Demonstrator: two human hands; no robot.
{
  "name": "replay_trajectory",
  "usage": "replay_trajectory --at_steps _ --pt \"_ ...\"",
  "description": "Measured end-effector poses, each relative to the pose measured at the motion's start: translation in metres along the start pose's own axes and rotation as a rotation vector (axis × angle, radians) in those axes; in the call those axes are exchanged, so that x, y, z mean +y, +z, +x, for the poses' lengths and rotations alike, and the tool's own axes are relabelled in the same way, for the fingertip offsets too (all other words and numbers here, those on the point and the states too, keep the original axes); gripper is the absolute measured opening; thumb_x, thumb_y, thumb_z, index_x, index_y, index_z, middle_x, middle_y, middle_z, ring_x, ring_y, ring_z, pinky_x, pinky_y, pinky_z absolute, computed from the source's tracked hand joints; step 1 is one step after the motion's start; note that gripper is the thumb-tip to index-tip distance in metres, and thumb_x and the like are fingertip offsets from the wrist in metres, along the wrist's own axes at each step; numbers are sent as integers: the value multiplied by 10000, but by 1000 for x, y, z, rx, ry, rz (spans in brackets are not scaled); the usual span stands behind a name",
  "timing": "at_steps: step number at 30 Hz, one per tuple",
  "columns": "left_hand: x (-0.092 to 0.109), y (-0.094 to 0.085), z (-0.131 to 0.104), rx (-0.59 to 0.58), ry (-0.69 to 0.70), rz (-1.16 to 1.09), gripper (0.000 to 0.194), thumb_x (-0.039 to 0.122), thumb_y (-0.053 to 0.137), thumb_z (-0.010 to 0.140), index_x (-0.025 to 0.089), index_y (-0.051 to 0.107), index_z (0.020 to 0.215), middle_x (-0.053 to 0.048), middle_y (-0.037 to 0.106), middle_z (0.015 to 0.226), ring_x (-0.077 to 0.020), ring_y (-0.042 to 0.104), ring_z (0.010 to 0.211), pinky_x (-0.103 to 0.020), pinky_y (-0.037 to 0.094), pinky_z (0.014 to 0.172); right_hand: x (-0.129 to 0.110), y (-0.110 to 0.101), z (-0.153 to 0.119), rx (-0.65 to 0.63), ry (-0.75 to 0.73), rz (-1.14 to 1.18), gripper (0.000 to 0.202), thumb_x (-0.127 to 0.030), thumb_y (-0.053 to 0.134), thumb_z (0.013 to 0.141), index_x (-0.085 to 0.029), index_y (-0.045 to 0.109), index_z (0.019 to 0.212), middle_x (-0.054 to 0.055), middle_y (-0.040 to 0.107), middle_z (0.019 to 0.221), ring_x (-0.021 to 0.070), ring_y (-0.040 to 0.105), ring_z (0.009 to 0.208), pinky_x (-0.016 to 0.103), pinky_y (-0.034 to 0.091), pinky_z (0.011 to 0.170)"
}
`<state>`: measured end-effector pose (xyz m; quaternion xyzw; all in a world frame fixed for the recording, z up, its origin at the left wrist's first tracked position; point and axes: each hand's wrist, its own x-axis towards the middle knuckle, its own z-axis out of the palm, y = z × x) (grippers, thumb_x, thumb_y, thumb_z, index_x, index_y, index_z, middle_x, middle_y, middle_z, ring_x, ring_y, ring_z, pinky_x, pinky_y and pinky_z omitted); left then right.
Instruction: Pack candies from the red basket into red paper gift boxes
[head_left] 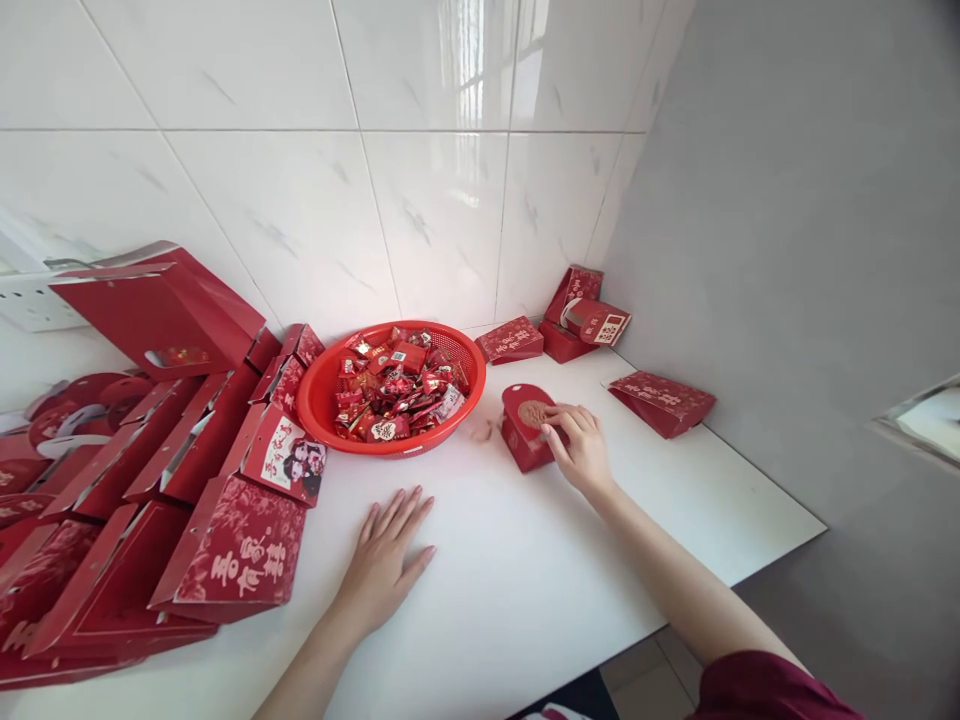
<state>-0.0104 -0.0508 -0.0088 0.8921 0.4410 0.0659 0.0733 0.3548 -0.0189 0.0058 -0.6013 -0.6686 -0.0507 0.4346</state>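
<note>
My left hand (385, 562) lies flat on the white table (480, 620), fingers stretched out and nothing in it. With bent fingers, my right hand (579, 445) grips the top right edge of a small red gift box (528, 450). That box stands upright and has a rounded flap with a round gold emblem and a small hole. My fingertips hide part of its right side. Left of it sits a red plastic basket (319, 425) of wrapped candies (397, 385). A small brownish item (484, 432) lies between basket and box, too blurred to name.
Many red gift boxes (232, 550) are packed together on the left, with a larger red bag-like box (161, 310) atop them. Several boxes (581, 325) lie at the back right, another (664, 400) near the grey panel (795, 250). A tiled wall (435, 230) stands behind.
</note>
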Motion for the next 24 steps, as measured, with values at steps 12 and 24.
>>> replay_trajectory --at_steps 12,24 --pt "4 -4 -3 -2 -1 -30 589 493 385 994 381 181 1535 14 232 1603 -267 216 1477 -524 186 1189 -93 -19 -120 -17 199 548 52 -295 438 948 -255 471 948 116 505 1122 314 488 1169 516 446 918" --pt "16 -18 -11 -51 41 -75 660 584 373 969 312 192 1543 -15 151 1622 -268 149 1495 -557 66 1210 -98 -4 -113 -117 359 813 439 -394 322 1003 -311 350 1433 61 395 1494 292 375 1372 508 332 1116"
